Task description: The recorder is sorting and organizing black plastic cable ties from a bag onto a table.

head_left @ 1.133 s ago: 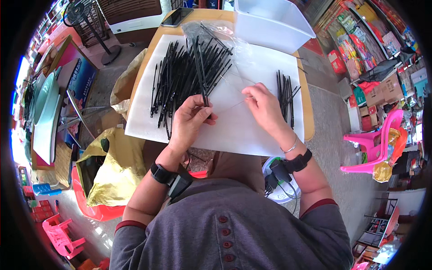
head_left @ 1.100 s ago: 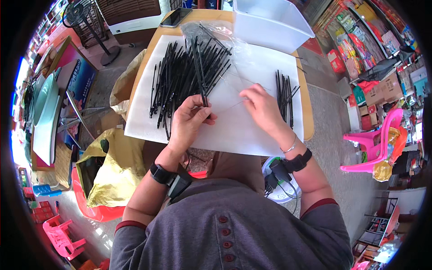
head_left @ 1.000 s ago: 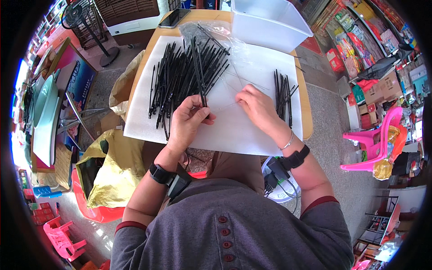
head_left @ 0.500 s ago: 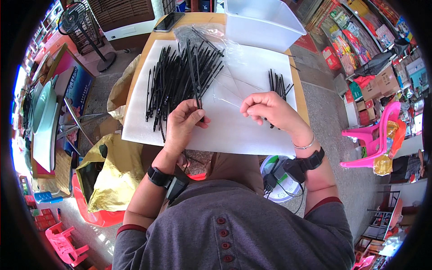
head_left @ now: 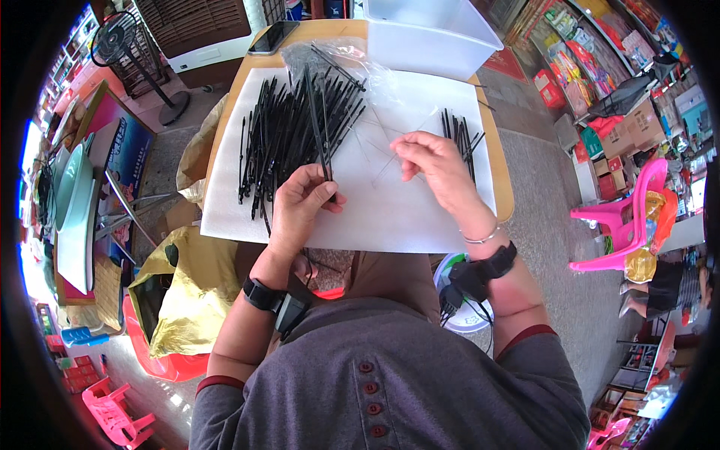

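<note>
Over the near edge of a white foam sheet [head_left: 390, 229], my left hand [head_left: 300, 206] is closed, its thumb and fingers pinching long thin black strips [head_left: 316, 124] that point away from me. Beside and behind it lies a big pile of similar black strips [head_left: 270, 142]. To the right, my right hand [head_left: 439, 169] is raised above the sheet, fingertips pressed together on what looks like a thin wire [head_left: 383, 172]. More fine wires lie between the hands. A smaller group of black strips [head_left: 469, 146] rests just beyond the right hand, partly covered by it.
A crumpled clear plastic bag [head_left: 352, 64] lies behind the pile. A translucent bin [head_left: 431, 45] stands at the table's far right, a phone [head_left: 274, 37] at the far left. A yellow sack [head_left: 199, 285] is on my left, a pink chair [head_left: 630, 217] on my right.
My right hand has moved up and slightly left, away from the near edge, and the wire at its fingertips has swung downward. My left hand keeps its grip on the strips.
</note>
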The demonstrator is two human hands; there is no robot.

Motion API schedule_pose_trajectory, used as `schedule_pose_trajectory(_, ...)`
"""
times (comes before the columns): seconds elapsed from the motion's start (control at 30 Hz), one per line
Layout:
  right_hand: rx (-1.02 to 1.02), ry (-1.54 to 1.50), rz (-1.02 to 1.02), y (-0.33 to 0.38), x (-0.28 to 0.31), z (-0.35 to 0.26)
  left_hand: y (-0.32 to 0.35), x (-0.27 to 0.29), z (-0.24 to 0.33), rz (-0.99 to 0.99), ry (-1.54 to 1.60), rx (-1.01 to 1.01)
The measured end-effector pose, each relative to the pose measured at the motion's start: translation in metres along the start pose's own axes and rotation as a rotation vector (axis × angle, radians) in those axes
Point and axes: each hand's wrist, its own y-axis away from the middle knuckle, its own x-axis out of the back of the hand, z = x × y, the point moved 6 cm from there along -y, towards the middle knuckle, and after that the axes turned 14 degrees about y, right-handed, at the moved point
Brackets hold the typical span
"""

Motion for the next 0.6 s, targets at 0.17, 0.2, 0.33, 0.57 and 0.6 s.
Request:
schedule_pose_trajectory(0.17,-0.037,0.050,0.009,-0.013,-0.025,0.027,0.000,-0.001,0.000,-0.029,0.009,-0.007)
schedule_pose_trajectory(0.2,-0.038,0.049,0.006,-0.013,-0.025,0.028,0.000,-0.001,0.000,-0.044,0.019,-0.016)
schedule_pose_trajectory(0.33,-0.077,0.093,0.064,-0.013,-0.016,0.025,-0.002,-0.001,-0.002,-0.071,0.052,-0.018)
schedule_pose_trajectory(0.57,-0.246,0.153,-0.277,-0.007,-0.023,0.026,-0.002,-0.002,-0.001,-0.094,0.031,0.016)
schedule_pose_trajectory(0.6,-0.248,0.153,-0.278,-0.006,-0.023,0.027,-0.002,-0.001,-0.001,-0.081,0.045,0.016)
